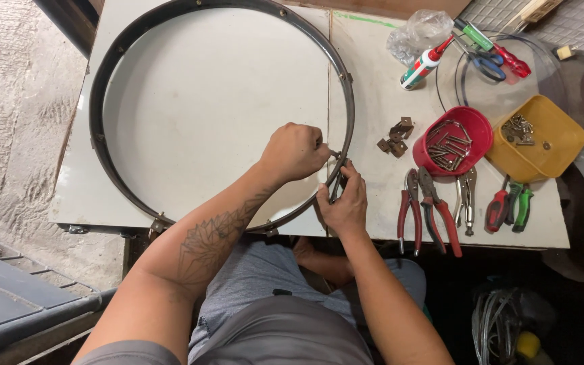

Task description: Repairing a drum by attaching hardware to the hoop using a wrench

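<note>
A large dark metal hoop (113,57) lies flat on a white table (373,88), with small brackets spaced around its rim. My left hand (295,152) is inside the hoop at its right side, fingers pinched on a small metal piece against the rim. My right hand (343,203) grips the hoop's rim from outside at the same spot, thumb and fingers around the band. What exactly sits between the left fingertips is too small to tell.
Small brown brackets (395,138) lie just right of the hoop. A red bowl (454,140) of bolts and a yellow tray (539,138) of screws stand further right. Pliers (427,209), locking pliers and screwdrivers (508,206) lie near the front edge. A glue tube (424,64), scissors and plastic bag are at the back.
</note>
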